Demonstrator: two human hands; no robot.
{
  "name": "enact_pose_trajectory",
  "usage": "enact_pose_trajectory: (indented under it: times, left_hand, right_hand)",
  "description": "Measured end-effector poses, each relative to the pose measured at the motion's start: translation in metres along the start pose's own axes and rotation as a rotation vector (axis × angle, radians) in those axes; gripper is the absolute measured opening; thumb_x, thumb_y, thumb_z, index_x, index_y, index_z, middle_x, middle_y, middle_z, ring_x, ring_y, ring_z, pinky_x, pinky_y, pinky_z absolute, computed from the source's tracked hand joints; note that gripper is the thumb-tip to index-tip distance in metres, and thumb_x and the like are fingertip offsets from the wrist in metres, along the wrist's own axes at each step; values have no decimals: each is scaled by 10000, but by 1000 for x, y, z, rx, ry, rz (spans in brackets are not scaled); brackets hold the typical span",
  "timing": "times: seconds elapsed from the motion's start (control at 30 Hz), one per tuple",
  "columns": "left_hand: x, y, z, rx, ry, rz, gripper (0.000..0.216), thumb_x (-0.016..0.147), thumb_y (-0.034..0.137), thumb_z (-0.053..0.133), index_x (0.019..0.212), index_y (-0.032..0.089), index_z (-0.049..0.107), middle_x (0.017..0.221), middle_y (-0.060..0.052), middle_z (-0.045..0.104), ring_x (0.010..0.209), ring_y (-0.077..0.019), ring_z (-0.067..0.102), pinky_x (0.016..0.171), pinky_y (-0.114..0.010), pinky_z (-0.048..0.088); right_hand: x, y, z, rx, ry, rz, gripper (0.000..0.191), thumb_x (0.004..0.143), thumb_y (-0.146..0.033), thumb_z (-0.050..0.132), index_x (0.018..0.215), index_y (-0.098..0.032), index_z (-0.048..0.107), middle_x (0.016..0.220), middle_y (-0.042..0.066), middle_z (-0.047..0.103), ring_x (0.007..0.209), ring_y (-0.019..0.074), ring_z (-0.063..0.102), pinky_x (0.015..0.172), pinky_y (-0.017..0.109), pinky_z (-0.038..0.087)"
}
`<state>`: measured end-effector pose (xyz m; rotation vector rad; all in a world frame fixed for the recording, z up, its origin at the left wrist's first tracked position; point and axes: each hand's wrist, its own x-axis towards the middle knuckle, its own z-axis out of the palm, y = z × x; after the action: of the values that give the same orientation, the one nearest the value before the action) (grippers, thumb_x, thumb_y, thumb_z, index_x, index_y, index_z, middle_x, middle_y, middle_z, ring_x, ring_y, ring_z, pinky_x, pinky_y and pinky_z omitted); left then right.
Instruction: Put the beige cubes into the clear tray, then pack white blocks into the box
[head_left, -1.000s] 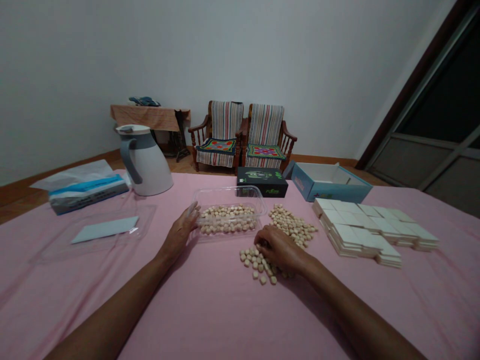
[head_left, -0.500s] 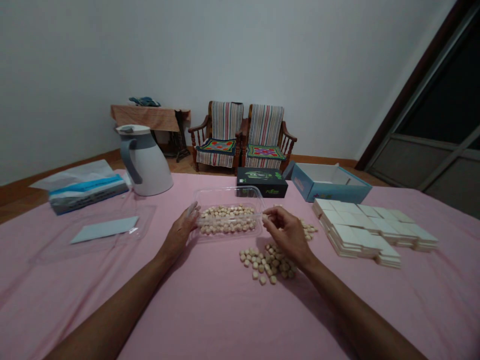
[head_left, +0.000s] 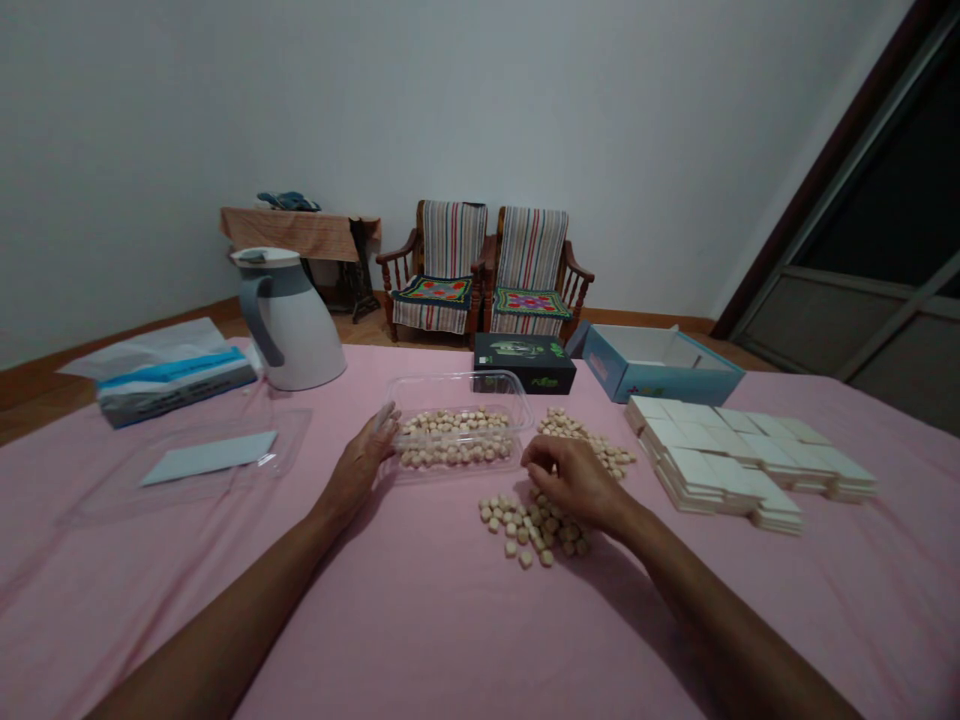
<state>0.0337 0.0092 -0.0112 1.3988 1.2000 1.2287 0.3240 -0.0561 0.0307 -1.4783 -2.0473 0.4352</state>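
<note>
A clear plastic tray (head_left: 459,385) half filled with small beige pieces sits on the pink tablecloth (head_left: 420,620). My left hand (head_left: 362,462) rests flat against the tray's left end, fingers apart. My right hand (head_left: 571,478) hovers just right of the tray, over a loose pile of the same beige pieces (head_left: 525,528), with fingers curled; whether it holds a piece is hidden. A second pile of pieces (head_left: 592,445) lies behind that hand.
White flat tiles (head_left: 742,455) are stacked in rows at the right. A black box (head_left: 525,362) and a blue open box (head_left: 656,362) stand behind. A white jug (head_left: 289,320), a clear lid with a card (head_left: 202,460) and a blue packet (head_left: 176,380) lie at the left.
My right hand rose from the near pile to the tray's right edge, then came back down toward the pile. My left hand stayed on the tray.
</note>
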Motion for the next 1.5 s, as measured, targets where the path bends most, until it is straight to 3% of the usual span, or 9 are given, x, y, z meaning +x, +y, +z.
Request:
enact_pose_trajectory:
  times: [0.2,0.47,0.6,0.8,0.97,1.2,1.37,1.5]
  left_hand:
    - [-1,1,0,-3,1,0,695,847,583,482,1425,211,379,1453,-145,436,1310,-280,439,1016,-399,428]
    - [0,0,0,10,14,4,708,837,595,485,1417,199,391,1416,-148,478,1290,-280,463,1011,-406,434]
    - [1,-1,-1,19,6,6,703,847,593,472,1418,194,385,1446,-144,443,1306,-275,443,1026,-410,419]
    - [0,2,0,6,0,6,720,841,594,484,1424,186,376,1445,-154,441,1303,-283,446,1018,-418,429]
    - [-2,5,1,-6,19,8,708,833,588,498,1414,196,399,1440,-160,449,1304,-293,444,1010,-436,433]
    - [-2,6,2,-11,34,-2,710,827,591,511,1410,199,408,1418,-154,478,1293,-293,456,1051,-469,383]
    - [0,2,1,-19,16,3,693,840,582,497,1415,210,394,1447,-138,446,1311,-284,437,1058,-466,377]
    - [0,1,0,-18,10,-1,687,839,576,500,1413,212,400,1460,-145,427,1319,-285,428,1057,-458,386]
  right_hand:
    - [-5,-4,-1,-310,-226,-12,159,791,-112,533,804,-154,686,831,82,674,821,186,573,723,268,377]
    - [-2,-3,6,-330,-271,21,192,786,-92,520,828,-166,693,862,83,672,882,187,585,751,258,377]
    - [-2,1,5,-276,-177,-35,145,780,-113,529,810,-162,662,827,70,644,813,178,573,717,271,384]
    - [3,0,-4,174,123,-85,128,762,-110,536,843,-174,611,773,7,600,644,108,548,619,234,423]
    - [10,1,2,381,348,-23,130,795,-212,573,910,-177,622,849,39,636,725,141,615,671,272,492]
    - [11,5,7,616,369,20,210,811,-224,536,1009,-189,597,974,61,686,921,182,676,794,317,533]
    - [6,-1,0,478,373,-8,133,816,-170,498,882,-176,613,794,30,672,736,150,669,689,274,515]
    - [2,-4,0,255,181,-119,177,759,-64,481,787,-171,619,689,1,631,629,121,592,624,241,450]
